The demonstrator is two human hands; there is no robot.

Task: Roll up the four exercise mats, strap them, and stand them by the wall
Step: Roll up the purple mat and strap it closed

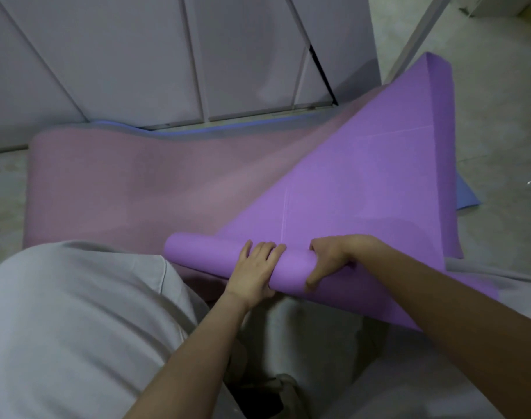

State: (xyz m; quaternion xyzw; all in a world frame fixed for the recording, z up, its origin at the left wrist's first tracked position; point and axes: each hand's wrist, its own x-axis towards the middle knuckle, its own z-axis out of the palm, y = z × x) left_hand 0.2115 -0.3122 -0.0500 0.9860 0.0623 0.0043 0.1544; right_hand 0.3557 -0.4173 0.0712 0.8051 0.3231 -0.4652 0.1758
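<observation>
A purple mat (364,182) runs from the centre of the view out toward 2 o'clock, its far end bent upward. Its near end is wound into a short roll (204,249) just below centre. The left hand (252,267) lies on top of the roll, fingers (267,249) fairly straight and pressing down. Just beside it at 3 o'clock, the right hand (333,255) grips the roll, thumb on the near side. Under the purple mat a pink mat (137,189) spreads toward 10 o'clock, and a blue mat (466,198) shows at 3 o'clock. Pale wall panels (137,55) stand at 12 o'clock on the floor (500,131). Grey clothing (77,313) fills 7 o'clock.
</observation>
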